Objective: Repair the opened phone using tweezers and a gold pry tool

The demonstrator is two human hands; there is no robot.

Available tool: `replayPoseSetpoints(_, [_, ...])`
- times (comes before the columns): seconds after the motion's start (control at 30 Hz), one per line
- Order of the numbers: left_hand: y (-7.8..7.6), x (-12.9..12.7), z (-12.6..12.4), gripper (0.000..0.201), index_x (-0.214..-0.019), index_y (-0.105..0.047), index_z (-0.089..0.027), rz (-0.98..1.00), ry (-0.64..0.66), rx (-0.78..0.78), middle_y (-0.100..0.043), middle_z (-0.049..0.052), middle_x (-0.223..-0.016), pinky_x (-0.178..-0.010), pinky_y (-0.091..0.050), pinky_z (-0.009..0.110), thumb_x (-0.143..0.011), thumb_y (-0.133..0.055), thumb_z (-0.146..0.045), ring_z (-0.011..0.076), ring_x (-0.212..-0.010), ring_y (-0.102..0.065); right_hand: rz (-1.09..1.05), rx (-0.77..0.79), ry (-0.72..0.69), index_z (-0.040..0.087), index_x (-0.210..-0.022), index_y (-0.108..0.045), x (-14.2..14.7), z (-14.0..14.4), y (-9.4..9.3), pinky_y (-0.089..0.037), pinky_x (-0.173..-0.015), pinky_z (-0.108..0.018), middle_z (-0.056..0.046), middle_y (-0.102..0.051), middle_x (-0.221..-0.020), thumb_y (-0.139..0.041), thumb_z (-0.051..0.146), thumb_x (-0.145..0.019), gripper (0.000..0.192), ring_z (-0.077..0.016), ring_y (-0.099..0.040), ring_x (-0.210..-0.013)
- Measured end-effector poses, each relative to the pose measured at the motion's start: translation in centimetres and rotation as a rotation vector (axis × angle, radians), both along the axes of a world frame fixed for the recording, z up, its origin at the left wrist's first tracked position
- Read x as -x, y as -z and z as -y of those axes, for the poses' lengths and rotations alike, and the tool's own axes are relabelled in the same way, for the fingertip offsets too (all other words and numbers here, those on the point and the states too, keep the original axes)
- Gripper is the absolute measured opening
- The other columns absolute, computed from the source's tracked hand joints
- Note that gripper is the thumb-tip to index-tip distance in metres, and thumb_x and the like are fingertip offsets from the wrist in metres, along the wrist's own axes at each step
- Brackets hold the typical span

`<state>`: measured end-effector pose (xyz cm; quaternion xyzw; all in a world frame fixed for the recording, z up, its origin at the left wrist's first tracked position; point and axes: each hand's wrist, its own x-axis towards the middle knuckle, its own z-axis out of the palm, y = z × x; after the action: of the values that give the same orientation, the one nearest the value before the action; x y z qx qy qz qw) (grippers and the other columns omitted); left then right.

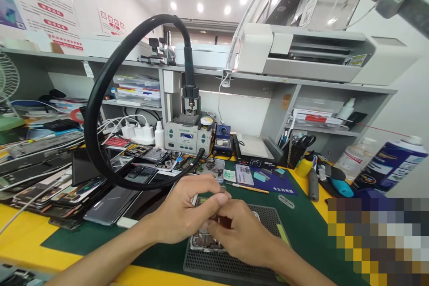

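An opened phone [205, 242] with its inner parts exposed lies on a dark perforated mat [201, 262]. My left hand [187, 210] comes in from the left above the phone's far part, thumb and fingers pinched together. My right hand [243, 230] is closed over the phone's right side, its thumb and fingertips close to the inner parts. The fingertips of both hands meet or nearly meet. Whatever they pinch is hidden behind the fingers or too small to name. Much of the phone is covered by my hands.
Stacked phones [124, 196] crowd the left of the green work mat [303, 228]. Behind stands a soldering station [187, 136] with a looping black hose [92, 111]. A thin blade [286, 202], a yellow stick [250, 187] and a spray can [390, 165] are on the right.
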<state>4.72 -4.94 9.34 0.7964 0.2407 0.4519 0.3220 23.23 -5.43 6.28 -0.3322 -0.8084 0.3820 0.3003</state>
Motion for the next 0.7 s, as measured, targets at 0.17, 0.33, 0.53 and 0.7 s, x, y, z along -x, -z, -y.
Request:
replayPoseSetpoints(0.17, [0.2, 0.3, -0.2, 0.026, -0.081, -0.071, -0.016, 0.004, -0.004, 0.116, -0.063, 0.003, -0.081, -0.076, -0.042, 0.033, -0.101, -0.063, -0.030, 0.0171, -0.076, -0.054, -0.032, 0.178, -0.058, 0.019, -0.065, -0.043, -0.6, 0.1, -0.4, -0.023, -0.054, -0.026, 0.007, -0.034, -0.063, -0.067, 0.036, -0.099, 0.045, -0.0086, -0.029, -0.059])
replayPoseSetpoints(0.33, [0.5, 0.5, -1.1, 0.029, -0.083, -0.067, -0.016, -0.009, 0.129, 0.387, -0.062, 0.002, -0.082, -0.069, -0.044, 0.030, -0.097, -0.069, -0.042, 0.0167, -0.074, -0.056, -0.037, 0.407, -0.144, 0.014, -0.070, -0.065, -1.6, -0.5, -0.6, -0.026, -0.049, -0.023, 0.006, -0.046, -0.059, -0.072, 0.059, -0.095, 0.052, -0.0061, -0.034, -0.052])
replayPoseSetpoints(0.53, [1.1, 0.3, -2.2, 0.045, -0.082, -0.064, -0.016, 0.011, 0.247, 0.618, -0.057, -0.004, -0.069, -0.060, -0.039, 0.024, -0.087, -0.080, -0.058, 0.0116, -0.063, -0.050, -0.049, 0.576, -0.155, 0.010, -0.087, -0.077, -2.1, -1.4, -0.8, -0.031, -0.045, -0.019, 0.003, -0.057, -0.058, -0.076, 0.067, -0.089, 0.057, -0.0053, -0.042, -0.047])
replayPoseSetpoints(0.7, [1.4, 0.0, -2.5, 0.038, -0.080, -0.064, -0.018, 0.070, 0.212, 0.658, -0.061, -0.003, -0.069, -0.061, -0.042, 0.026, -0.085, -0.085, -0.050, 0.0137, -0.064, -0.055, -0.001, 0.615, -0.129, 0.013, -0.089, -0.075, -2.8, -2.0, -0.8, -0.037, -0.046, -0.018, 0.004, -0.059, -0.059, -0.079, 0.060, -0.089, 0.047, -0.0063, -0.047, -0.047])
